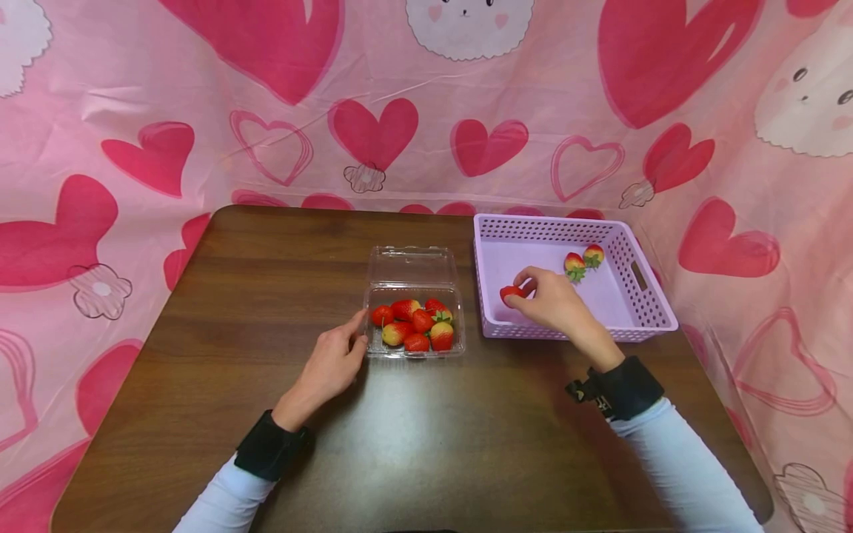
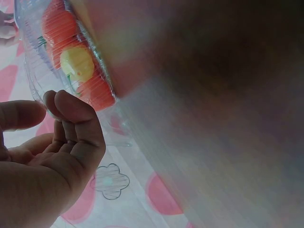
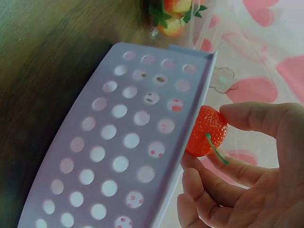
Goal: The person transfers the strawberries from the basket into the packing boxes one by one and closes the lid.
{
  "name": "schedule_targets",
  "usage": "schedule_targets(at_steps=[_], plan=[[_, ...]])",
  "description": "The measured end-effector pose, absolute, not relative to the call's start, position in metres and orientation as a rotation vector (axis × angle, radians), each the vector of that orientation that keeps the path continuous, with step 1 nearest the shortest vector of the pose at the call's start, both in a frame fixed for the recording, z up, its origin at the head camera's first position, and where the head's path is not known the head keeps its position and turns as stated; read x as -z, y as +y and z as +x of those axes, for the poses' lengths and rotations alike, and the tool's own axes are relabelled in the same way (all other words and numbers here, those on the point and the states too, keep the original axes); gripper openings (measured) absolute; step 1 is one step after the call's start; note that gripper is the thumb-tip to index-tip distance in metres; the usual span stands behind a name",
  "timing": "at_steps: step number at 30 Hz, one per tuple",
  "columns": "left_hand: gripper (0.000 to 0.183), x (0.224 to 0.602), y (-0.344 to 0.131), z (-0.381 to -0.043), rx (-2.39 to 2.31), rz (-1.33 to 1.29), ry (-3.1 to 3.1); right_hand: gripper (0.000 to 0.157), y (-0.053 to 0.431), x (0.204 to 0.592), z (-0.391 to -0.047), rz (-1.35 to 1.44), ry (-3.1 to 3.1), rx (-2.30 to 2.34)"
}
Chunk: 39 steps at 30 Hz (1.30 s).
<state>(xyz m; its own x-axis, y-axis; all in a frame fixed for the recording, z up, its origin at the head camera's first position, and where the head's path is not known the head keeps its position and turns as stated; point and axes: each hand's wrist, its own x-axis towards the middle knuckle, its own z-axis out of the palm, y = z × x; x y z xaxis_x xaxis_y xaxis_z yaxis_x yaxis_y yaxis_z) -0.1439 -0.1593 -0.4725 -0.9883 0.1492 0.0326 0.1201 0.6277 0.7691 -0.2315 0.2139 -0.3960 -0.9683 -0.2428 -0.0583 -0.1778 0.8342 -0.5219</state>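
A strawberry (image 3: 207, 130) with a thin green stem is pinched between the thumb and fingers of my right hand (image 1: 553, 300). That hand is at the left part of the lilac basket (image 1: 489, 327), close over its floor. Two other strawberries (image 1: 574, 265) lie farther back in the basket. My left hand (image 1: 332, 359) rests on the table, its fingertips against the left side of a clear plastic clamshell box (image 1: 461, 334). Inside the box lie several strawberries (image 1: 421, 320), red and partly yellow; its lid (image 1: 412, 265) stands open toward the back.
Both containers stand on a dark brown wooden table (image 1: 280, 252), the box left of the basket with a narrow gap between. Behind and beside the table hangs a pink cloth (image 1: 426, 81) with hearts. The basket has perforated walls and a handle slot (image 1: 638, 275).
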Motion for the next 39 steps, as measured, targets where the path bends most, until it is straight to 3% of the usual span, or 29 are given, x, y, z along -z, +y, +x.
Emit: schedule_targets(at_steps=[20, 39], plan=[[0.054, 0.474, -0.160, -0.144, -1.333, 0.226, 2.787, 0.029, 0.189, 0.389, -0.220, -0.443, 2.897, 0.853], [0.054, 0.473, -0.160, -0.145, -1.334, 0.226, 2.771, 0.026, 0.146, 0.388, -0.209, -0.744, 2.750, 0.955]])
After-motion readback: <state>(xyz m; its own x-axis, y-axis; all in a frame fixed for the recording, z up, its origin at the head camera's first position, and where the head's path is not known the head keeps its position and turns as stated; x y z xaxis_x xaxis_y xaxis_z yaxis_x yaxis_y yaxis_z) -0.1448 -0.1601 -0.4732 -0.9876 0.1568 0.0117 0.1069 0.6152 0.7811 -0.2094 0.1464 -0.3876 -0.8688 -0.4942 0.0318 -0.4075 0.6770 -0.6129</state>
